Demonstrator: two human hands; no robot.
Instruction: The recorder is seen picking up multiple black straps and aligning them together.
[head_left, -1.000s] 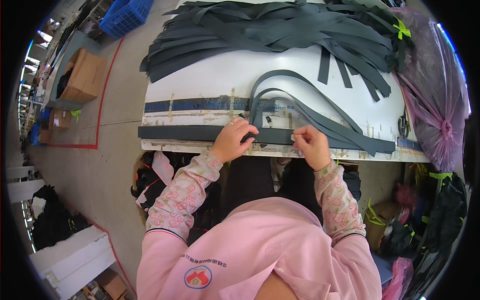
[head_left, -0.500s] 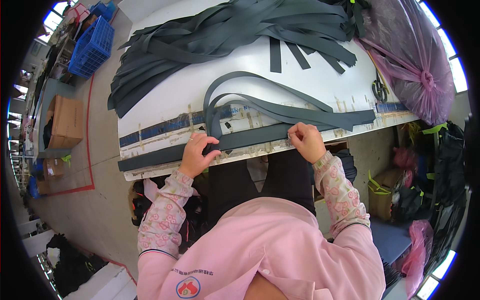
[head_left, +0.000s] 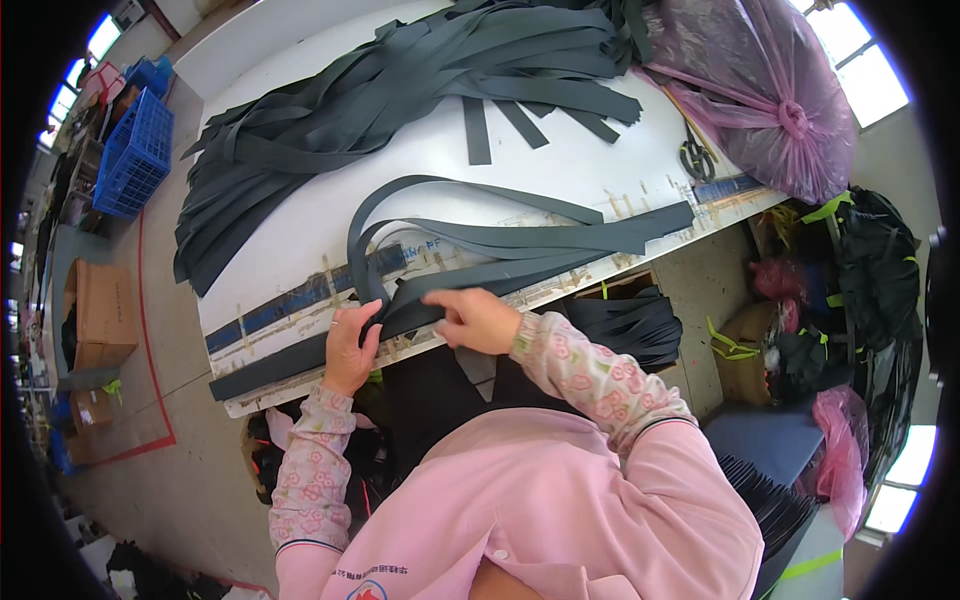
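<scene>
A long dark grey fabric strip (head_left: 275, 367) lies along the front edge of the white table (head_left: 290, 215). Looped strips (head_left: 480, 236) of the same material curve over its middle and reach toward the right. At the bend of the loops, my left hand (head_left: 352, 345) is closed, with thumb and fingers pinching the strip. Just to the right, my right hand (head_left: 482, 319) hovers at the strip with its index finger stretched out and the thumb apart; I see nothing gripped in it. The hand itself hides part of the strip underneath.
A big heap of dark strips (head_left: 400, 90) covers the table's back. Black-handled scissors (head_left: 697, 158) lie at the right, beside a tied pink plastic bag (head_left: 790, 120). Bundled strips (head_left: 625, 325) sit below the table edge. A blue crate (head_left: 135, 155) and cardboard box (head_left: 103, 315) stand left.
My right hand has come leftward along the strip, close to my left hand, and its pinch has loosened with the index finger extended. My left hand stays at the loop's bend. The view has shifted.
</scene>
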